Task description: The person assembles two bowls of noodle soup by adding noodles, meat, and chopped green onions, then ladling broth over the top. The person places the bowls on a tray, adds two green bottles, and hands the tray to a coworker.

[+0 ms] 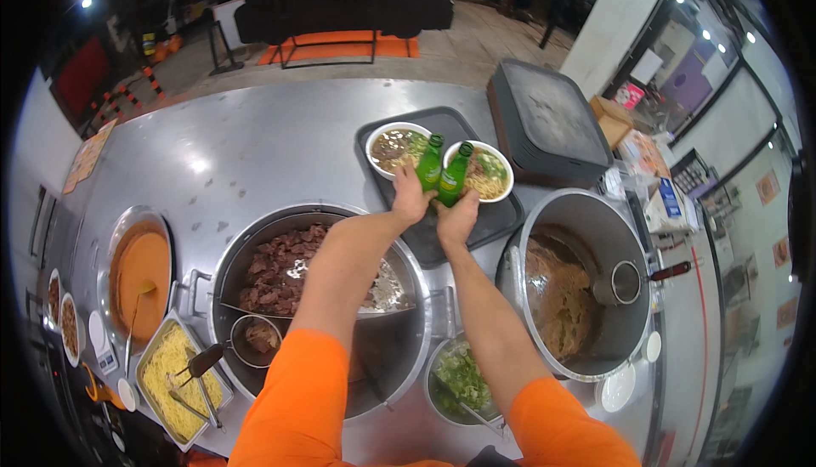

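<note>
Two green glass bottles stand side by side over a dark grey tray (pixel 501 215). My left hand (pixel 411 198) is closed around the lower part of the left bottle (pixel 428 163). Around the right bottle (pixel 455 176), my right hand (pixel 459 217) is closed near its base. Whether the bottles touch the tray is hidden by my hands. A white bowl of noodle soup with meat and greens (pixel 395 147) sits on the tray beyond my left hand. Another noodle soup bowl (pixel 490 174) is at the right, close beside the right bottle.
Below my forearms are a divided pot of meat (pixel 280 271), a deep broth pot (pixel 565 297) with a strainer (pixel 625 283), and chopped greens (pixel 463 373). Orange sauce (pixel 140 271) and a noodle pan (pixel 178 369) stand left. Stacked trays (pixel 552 110) sit back right.
</note>
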`<action>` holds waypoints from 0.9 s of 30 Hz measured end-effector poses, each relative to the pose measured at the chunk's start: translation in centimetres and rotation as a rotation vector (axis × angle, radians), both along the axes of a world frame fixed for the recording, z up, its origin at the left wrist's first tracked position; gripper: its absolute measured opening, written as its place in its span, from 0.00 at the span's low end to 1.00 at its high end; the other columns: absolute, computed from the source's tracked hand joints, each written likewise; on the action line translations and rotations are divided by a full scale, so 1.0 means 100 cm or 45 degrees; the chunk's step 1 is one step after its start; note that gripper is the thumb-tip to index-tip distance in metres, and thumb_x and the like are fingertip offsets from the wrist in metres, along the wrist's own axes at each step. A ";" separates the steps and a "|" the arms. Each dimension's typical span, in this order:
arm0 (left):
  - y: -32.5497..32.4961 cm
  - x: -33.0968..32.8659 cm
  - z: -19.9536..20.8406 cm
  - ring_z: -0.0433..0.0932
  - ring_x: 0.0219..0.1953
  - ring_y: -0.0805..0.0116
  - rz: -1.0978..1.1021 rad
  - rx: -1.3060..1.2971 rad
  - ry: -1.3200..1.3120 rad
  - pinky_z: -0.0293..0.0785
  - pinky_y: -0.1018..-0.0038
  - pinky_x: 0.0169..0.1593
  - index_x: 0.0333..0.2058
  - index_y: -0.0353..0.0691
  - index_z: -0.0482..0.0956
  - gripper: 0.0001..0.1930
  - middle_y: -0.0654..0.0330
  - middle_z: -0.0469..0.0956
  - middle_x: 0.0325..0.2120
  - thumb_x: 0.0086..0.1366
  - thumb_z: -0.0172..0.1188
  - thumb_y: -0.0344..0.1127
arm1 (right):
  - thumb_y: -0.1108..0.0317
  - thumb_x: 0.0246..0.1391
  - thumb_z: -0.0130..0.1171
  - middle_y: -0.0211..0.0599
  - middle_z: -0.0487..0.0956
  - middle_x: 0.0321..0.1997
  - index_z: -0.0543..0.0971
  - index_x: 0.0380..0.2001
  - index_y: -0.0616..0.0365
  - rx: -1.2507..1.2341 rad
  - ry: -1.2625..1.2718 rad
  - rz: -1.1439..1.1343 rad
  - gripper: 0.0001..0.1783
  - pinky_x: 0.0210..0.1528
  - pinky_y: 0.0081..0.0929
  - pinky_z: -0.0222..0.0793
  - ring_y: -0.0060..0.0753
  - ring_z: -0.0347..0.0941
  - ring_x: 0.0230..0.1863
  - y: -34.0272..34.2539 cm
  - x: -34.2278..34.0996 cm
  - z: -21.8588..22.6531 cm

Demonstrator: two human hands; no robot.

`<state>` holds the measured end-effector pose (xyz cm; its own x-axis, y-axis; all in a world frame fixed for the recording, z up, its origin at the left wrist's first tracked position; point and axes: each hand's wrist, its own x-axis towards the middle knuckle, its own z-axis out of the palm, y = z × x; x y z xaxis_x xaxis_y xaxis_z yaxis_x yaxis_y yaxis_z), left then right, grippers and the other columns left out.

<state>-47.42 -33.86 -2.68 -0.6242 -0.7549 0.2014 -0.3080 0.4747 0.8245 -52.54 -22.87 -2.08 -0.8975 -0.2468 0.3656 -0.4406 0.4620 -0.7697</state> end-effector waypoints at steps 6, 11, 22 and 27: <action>0.018 0.008 0.020 0.66 0.64 0.30 0.108 0.023 0.076 0.67 0.54 0.70 0.71 0.27 0.51 0.53 0.32 0.57 0.63 0.51 0.75 0.25 | 0.67 0.35 0.86 0.51 0.78 0.47 0.74 0.47 0.64 0.024 -0.014 0.005 0.37 0.53 0.47 0.73 0.56 0.77 0.50 -0.004 -0.015 0.000; 0.054 0.110 0.064 0.71 0.60 0.34 0.173 -0.201 0.288 0.71 0.49 0.62 0.63 0.31 0.64 0.33 0.35 0.69 0.53 0.59 0.62 0.27 | 0.72 0.46 0.73 0.47 0.85 0.39 0.83 0.41 0.62 -0.251 0.073 0.379 0.17 0.49 0.42 0.75 0.46 0.81 0.41 0.000 0.031 0.021; 0.475 0.418 0.149 0.80 0.52 0.61 -0.423 0.279 0.613 0.78 0.65 0.54 0.64 0.37 0.74 0.21 0.50 0.81 0.53 0.77 0.54 0.36 | 0.65 0.70 0.57 0.46 0.82 0.50 0.74 0.55 0.69 -1.302 -0.284 1.128 0.19 0.53 0.33 0.79 0.43 0.81 0.48 0.220 0.228 0.278; 0.642 0.603 -0.018 0.80 0.56 0.42 0.833 0.460 -0.065 0.77 0.55 0.60 0.55 0.35 0.81 0.22 0.42 0.82 0.53 0.67 0.59 0.39 | 0.66 0.70 0.57 0.41 0.80 0.47 0.75 0.50 0.63 -0.607 -0.532 2.550 0.13 0.51 0.30 0.76 0.34 0.78 0.49 0.325 0.413 0.253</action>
<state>12.89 30.32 -4.45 -0.0274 -0.9889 -0.1462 -0.4764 -0.1156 0.8716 -11.28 9.68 23.20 0.3882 -0.7220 0.5727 0.2226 -0.5296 -0.8185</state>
